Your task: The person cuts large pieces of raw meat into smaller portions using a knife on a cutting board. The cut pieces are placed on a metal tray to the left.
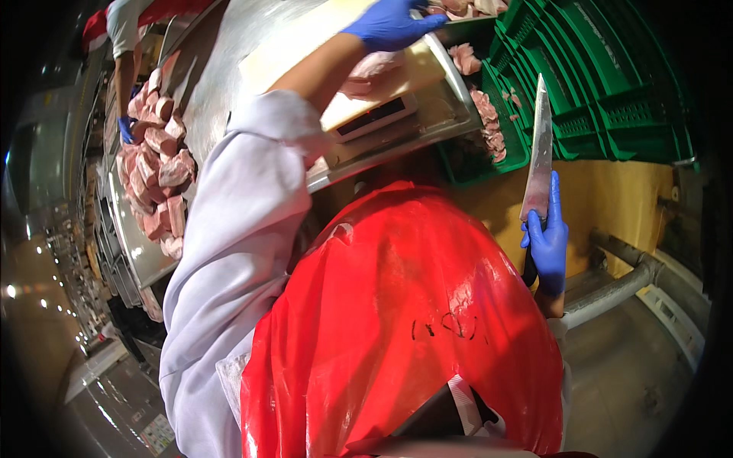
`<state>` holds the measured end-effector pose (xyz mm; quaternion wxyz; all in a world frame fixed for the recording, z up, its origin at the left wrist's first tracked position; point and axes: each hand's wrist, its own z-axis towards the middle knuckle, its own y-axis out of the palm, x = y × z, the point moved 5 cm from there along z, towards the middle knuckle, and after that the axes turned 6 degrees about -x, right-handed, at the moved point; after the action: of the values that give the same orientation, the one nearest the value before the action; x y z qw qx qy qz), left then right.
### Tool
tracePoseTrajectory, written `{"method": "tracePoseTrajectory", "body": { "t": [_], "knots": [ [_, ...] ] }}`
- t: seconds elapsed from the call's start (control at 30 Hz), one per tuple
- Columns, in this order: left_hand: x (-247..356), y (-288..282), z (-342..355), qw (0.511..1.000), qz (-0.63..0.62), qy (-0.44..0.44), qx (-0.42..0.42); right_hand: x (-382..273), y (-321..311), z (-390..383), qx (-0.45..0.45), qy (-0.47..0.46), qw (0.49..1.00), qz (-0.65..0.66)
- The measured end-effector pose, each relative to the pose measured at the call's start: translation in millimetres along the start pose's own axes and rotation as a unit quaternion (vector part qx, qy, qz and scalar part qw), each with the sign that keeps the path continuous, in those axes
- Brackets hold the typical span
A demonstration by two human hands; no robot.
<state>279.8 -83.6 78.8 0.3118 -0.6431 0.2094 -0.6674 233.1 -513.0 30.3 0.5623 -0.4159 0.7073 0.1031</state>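
Note:
My right hand (548, 244), in a blue glove, is closed around the dark handle of a long knife (539, 153). The blade points up and away from me, off to the right of my red apron. My left hand (391, 24), also gloved in blue, reaches across the work table at the top edge with its thumb and fingers stretched out. It is near pale pink meat pieces (462, 8); some fingertips are cut off by the frame. Beneath that wrist, a piece of meat (372, 72) lies on a pale cutting board (424, 69).
A device with a dark display (374, 119) stands at the table's near edge. Meat scraps (489, 126) lie in a green crate (519, 145), beside more green crates (603, 76). Left, another person's gloved hand (126, 130) touches a meat pile (156, 172). A metal pipe (615, 294) runs at right.

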Motion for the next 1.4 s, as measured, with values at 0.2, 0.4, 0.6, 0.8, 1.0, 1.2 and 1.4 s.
{"method": "tracePoseTrajectory", "body": {
  "t": [0.2, 0.4, 0.6, 0.8, 1.0, 1.2, 1.4],
  "knots": [
    [-18, -21, -53, 0.895, 0.367, -0.236, -0.089, 17, -1, 3, 0.003, 0.012, 0.999, 0.052],
    [-29, -17, -68, 0.892, 0.395, -0.128, -0.176, -10, 11, 25, -0.029, -0.039, 0.998, 0.030],
    [-56, -75, -113, 0.960, 0.247, 0.067, -0.117, -22, 39, 54, -0.051, -0.081, 0.995, 0.028],
    [-141, -133, -220, 0.914, -0.024, -0.152, 0.374, -39, 79, 106, -0.091, -0.126, 0.980, 0.123],
    [-141, 3, -218, 0.725, -0.336, -0.148, 0.583, -150, 152, 258, -0.204, -0.249, 0.916, 0.239],
    [-115, 52, -157, 0.699, -0.432, -0.148, 0.550, -172, 219, 330, -0.269, -0.200, 0.888, 0.315],
    [-139, -54, -183, 0.700, -0.600, -0.091, 0.376, -152, 228, 250, -0.183, -0.218, 0.916, 0.283]
  ]
}}
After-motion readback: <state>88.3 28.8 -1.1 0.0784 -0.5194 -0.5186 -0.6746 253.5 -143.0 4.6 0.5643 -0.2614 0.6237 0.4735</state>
